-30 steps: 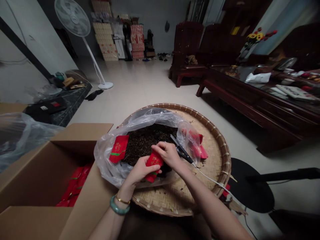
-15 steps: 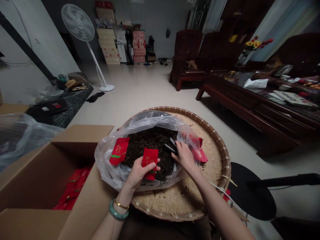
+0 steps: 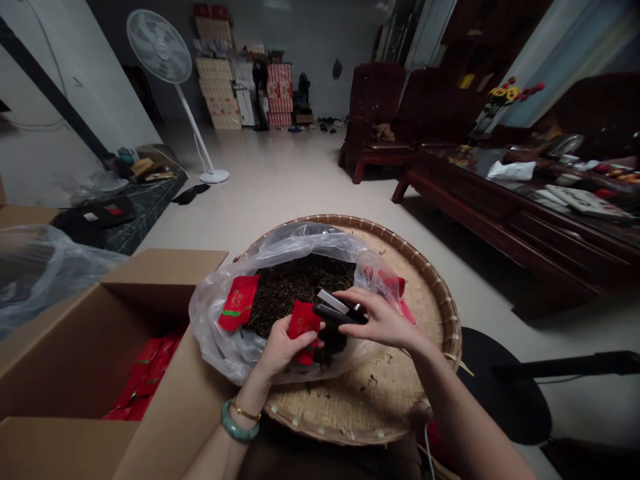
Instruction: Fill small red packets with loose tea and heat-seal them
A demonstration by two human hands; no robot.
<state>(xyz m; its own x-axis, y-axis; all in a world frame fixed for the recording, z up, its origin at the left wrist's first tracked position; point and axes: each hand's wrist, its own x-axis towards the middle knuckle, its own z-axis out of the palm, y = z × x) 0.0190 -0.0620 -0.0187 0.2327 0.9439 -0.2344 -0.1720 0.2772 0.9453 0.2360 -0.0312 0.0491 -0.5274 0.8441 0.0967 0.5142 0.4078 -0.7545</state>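
My left hand (image 3: 280, 347) pinches a small red packet (image 3: 303, 325) with gold print, thumb in front. In my right hand (image 3: 377, 319) is a black hand-held bag sealer (image 3: 336, 313) with two long jaws spread apart, one showing a pale flat face. Its tips are right by the top right side of the red packet; whether they touch I cannot tell. Below both hands, dark loose tea leaves (image 3: 283, 283) fill an open clear plastic bag (image 3: 220, 347). A second red packet (image 3: 239, 302) lies at the left of the leaves.
The bag rests on a round woven bamboo tray (image 3: 345, 413) with scattered leaf bits. At left stands an open cardboard box (image 3: 165, 400) holding red packets (image 3: 145, 377). A black round base (image 3: 505, 387) stands at right, a white fan (image 3: 193, 127) farther back, a dark wooden table (image 3: 500, 220) right.
My right hand has turned and brought the sealer left and nearer, up to the red packet. The left hand has shifted slightly to the right and tilted the packet.
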